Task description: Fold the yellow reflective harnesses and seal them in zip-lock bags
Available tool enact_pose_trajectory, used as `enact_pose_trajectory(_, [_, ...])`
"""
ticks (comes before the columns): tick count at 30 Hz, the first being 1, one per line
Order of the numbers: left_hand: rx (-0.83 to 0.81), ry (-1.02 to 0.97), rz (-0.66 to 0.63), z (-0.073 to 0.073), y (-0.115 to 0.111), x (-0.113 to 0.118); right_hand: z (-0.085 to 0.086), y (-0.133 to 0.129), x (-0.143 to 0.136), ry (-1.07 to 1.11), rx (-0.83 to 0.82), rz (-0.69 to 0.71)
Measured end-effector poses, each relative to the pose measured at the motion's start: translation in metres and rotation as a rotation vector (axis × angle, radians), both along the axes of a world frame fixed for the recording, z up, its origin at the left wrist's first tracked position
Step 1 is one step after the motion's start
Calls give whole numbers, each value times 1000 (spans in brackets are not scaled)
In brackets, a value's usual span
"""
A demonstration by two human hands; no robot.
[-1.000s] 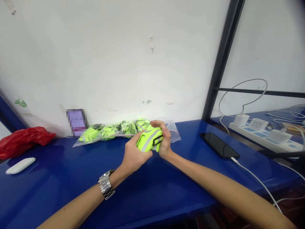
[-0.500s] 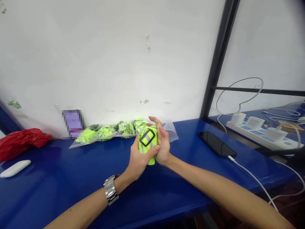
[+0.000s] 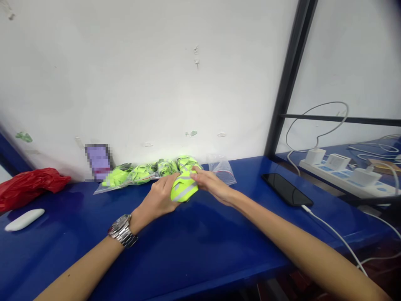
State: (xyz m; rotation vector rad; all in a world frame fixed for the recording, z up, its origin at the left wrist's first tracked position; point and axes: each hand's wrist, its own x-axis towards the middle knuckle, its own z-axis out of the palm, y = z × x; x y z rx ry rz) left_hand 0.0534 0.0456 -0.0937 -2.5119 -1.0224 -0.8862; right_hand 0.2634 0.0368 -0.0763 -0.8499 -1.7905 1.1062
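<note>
A rolled bundle of neon-yellow reflective strap [image 3: 184,188] with grey stripes is held tilted above the blue table. My left hand [image 3: 161,193] wraps round its left side, back of the hand up, with the fingertips hidden behind it. At its upper right, the fingers of my right hand [image 3: 213,183] press against the bundle. Behind my hands, along the wall, several similar neon-yellow bundles [image 3: 142,172] lie in a row in clear plastic bags. An empty-looking part of a clear bag [image 3: 222,168] shows at the right end of that row.
A red plastic bag [image 3: 33,186] and a white rounded object [image 3: 25,220] lie on the left of the table [image 3: 188,255]. A blurred-out phone [image 3: 99,161] leans on the wall. At right are a charging phone [image 3: 286,189], a power strip [image 3: 341,173] and a black post [image 3: 290,79].
Both hands have turned the strap bundle over, so its black rectangular buckle no longer shows. My left hand has shifted left and rolled, back up; my right palm has drawn back from the bundle's side.
</note>
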Motion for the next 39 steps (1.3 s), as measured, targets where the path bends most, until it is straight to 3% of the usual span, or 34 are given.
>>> enact_pose_trajectory(5, [182, 400, -72, 6, -11, -6, -8, 1, 9, -104, -190, 62])
enact_pose_trajectory(8, [240, 489, -113, 11, -22, 5, -17, -2, 4, 13, -376, 153])
enact_pose_trajectory(12, [265, 476, -170, 18, -33, 16, -23, -5, 2, 228, -556, 371])
enact_pose_trajectory(21, [383, 250, -429, 17, -38, 24, -19, -14, 1, 324, -687, 596])
enact_pose_trajectory(28, [361, 212, -441, 10, -20, 11, -29, -14, -7, 432, -637, 479])
enact_pose_trajectory(33, [274, 164, -354, 5, -13, 7, -28, -14, -8, 440, -514, 337])
enact_pose_trajectory(39, [41, 221, -228, 21, -17, 1, -29, -15, 22, 407, -409, 196])
